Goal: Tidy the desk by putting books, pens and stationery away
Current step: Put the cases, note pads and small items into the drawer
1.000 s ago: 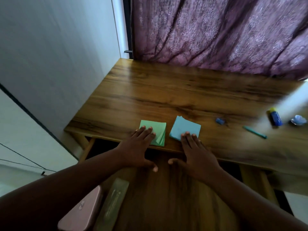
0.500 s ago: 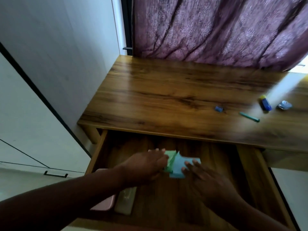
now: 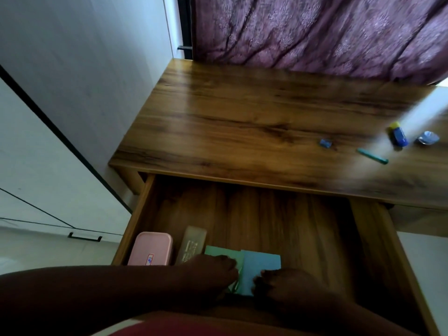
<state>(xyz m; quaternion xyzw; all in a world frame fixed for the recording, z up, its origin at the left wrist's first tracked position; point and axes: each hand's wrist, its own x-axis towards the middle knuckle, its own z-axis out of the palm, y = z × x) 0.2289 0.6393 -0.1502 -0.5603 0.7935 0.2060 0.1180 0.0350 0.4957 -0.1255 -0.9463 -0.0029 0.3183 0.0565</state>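
The green paper pad [image 3: 224, 255] and blue paper pad [image 3: 261, 270] lie side by side in the open drawer [image 3: 286, 229]. The left hand [image 3: 213, 270] and right hand [image 3: 278, 284] rest on them with fingers bent. Lay them flat, then let go gently.

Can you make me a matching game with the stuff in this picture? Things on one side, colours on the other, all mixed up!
Things:
1. box in the drawer
2. pen on the desk
3. curtain
4. paper pad under the right hand

Colours:
A. purple
B. light blue
C. pink
D. teal

Pairs: 1-C, 2-D, 3-A, 4-B
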